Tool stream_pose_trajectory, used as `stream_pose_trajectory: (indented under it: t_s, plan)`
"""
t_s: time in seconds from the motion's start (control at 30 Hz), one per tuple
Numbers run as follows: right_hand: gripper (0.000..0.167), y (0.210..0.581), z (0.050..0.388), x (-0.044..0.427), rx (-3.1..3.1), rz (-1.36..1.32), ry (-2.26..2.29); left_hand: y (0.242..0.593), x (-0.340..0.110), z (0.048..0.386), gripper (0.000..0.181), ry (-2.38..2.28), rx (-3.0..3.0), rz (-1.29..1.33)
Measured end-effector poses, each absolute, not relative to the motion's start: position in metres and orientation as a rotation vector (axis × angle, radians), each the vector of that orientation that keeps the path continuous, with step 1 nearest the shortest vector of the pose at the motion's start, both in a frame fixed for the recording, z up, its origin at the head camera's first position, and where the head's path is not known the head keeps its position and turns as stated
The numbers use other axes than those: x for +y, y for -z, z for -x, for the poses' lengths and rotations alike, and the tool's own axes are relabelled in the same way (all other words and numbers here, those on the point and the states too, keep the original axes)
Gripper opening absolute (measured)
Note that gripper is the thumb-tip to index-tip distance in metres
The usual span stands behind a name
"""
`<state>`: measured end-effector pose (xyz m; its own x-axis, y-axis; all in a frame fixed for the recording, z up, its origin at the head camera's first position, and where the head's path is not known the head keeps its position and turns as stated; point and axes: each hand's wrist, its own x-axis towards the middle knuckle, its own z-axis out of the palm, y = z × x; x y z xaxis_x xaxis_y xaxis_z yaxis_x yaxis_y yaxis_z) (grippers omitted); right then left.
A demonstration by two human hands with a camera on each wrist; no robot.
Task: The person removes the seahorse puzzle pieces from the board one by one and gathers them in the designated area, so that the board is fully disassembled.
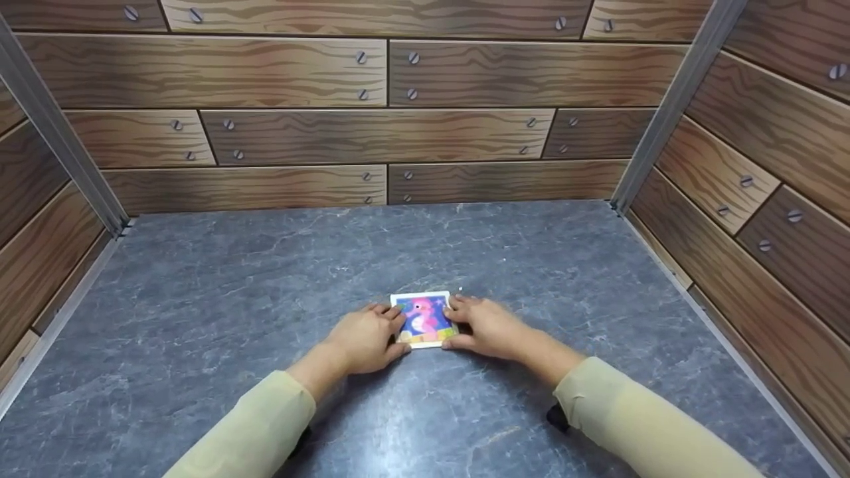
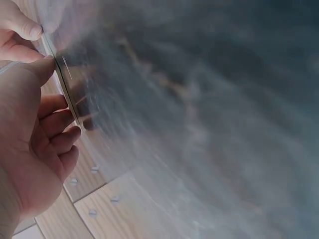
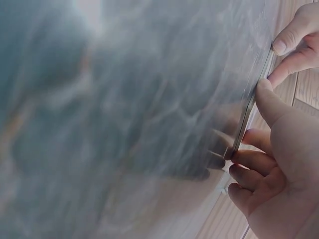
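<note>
A small square picture board (image 1: 424, 320) with a white border lies flat on the grey marbled tabletop. It shows a pink seahorse on blue above a yellow strip. My left hand (image 1: 366, 338) grips its left side, thumb at the near corner and fingers along the edge. On the opposite side my right hand (image 1: 497, 328) holds it the same way, fingertips lapping slightly over the border. In both wrist views the board appears only as a thin edge (image 2: 64, 84) between thumb and fingers, its face hidden.
Wood-plank-patterned walls (image 1: 299, 136) with printed screws stand at the back and both sides. Grey metal posts (image 1: 671, 116) mark the back corners. Tiny white specks (image 1: 460, 289) lie just beyond the board. Light glares off the tabletop (image 1: 392, 425) near me.
</note>
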<state>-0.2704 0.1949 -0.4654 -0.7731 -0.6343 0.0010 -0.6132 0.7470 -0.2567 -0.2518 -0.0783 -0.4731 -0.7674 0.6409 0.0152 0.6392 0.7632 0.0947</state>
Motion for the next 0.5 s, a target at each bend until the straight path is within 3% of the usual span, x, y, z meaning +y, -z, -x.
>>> stream_pose_trajectory:
  t_s: [0.5]
  plan:
    - [0.071,0.464,0.254,0.172,2.816,1.001,0.309,0.476,-0.103,0.228,0.060,-0.136,2.993,-1.177]
